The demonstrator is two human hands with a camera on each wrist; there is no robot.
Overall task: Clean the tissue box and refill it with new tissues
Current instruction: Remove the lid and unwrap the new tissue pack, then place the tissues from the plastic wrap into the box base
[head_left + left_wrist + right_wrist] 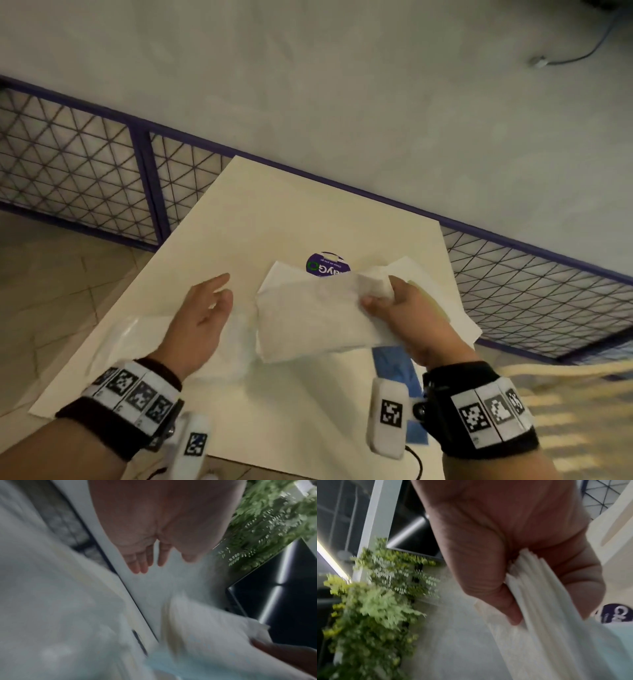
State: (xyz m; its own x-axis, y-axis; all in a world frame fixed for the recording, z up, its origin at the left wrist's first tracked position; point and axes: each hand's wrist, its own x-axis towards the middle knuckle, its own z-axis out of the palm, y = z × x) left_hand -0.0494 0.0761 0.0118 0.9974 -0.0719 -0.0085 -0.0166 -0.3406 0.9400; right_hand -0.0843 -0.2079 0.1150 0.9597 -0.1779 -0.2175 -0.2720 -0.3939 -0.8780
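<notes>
My right hand (380, 291) grips one end of a thick stack of white tissues (308, 315), thumb on top and fingers underneath, and holds it just above the table. In the right wrist view the folded edges of the tissues (556, 635) fan out between the thumb and fingers of my right hand (547, 601). To the left of the stack, apart from it, my left hand (226, 287) is open and holds nothing. The left wrist view shows the left hand (150, 555) with straight fingers and the tissues (205, 628) blurred below. A flat white shape (455, 315), possibly the tissue box, lies behind the stack.
A cream table (239, 212) holds a round purple sticker (325, 263), a clear plastic wrapper (137, 339) at the left and a blue item (394, 370) under my right wrist. A purple mesh fence (85, 164) runs behind. Green foliage (376, 601) shows in the wrist views.
</notes>
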